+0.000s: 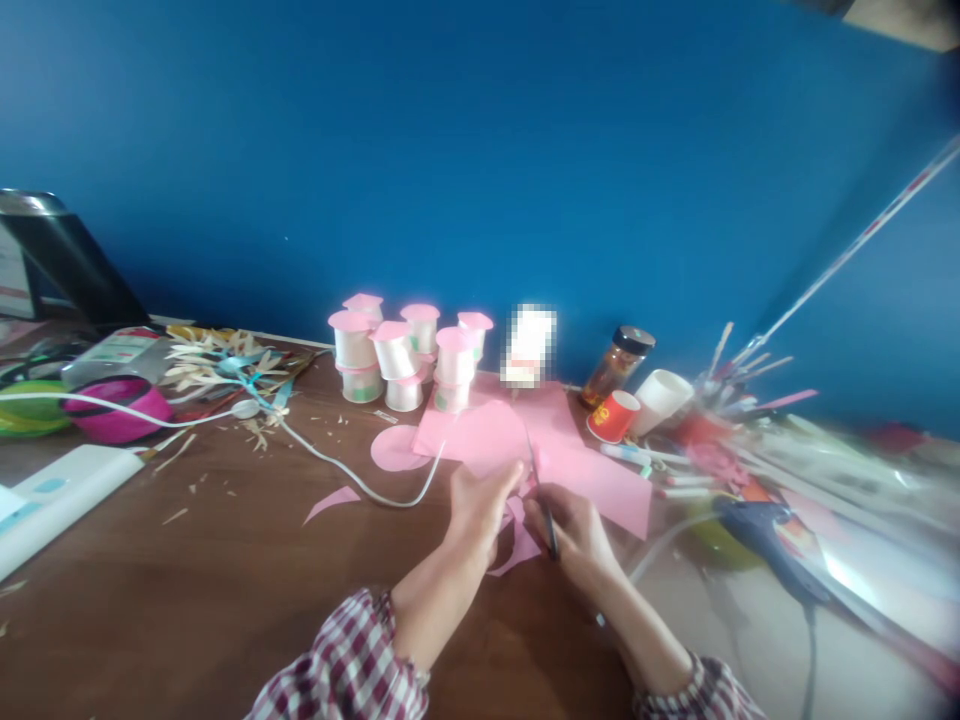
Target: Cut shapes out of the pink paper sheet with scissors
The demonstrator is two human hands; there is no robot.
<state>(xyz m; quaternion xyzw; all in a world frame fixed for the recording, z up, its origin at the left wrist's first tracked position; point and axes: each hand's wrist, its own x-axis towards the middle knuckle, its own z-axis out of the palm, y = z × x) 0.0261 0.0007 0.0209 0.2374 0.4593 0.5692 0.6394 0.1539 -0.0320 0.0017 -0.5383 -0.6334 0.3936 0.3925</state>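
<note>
My left hand (478,500) is closed on a rounded piece of pink paper (484,435), holding it up over the wooden table (225,580). My right hand (570,525) grips scissors (541,490) whose blades point up into the pink paper beside the left hand. A pink paper strip (521,545) hangs below the two hands. A larger pink sheet (592,470) lies flat behind them. A pink paper circle (396,448) and a pink offcut (330,502) lie to the left.
Several small cups capped with pink paper (405,355) stand at the back by the blue wall. A white cable (352,475) runs across the table. A jar (619,365), red cup (613,415), white cup (661,395) and glue gun (772,530) sit right. Scraps lie left.
</note>
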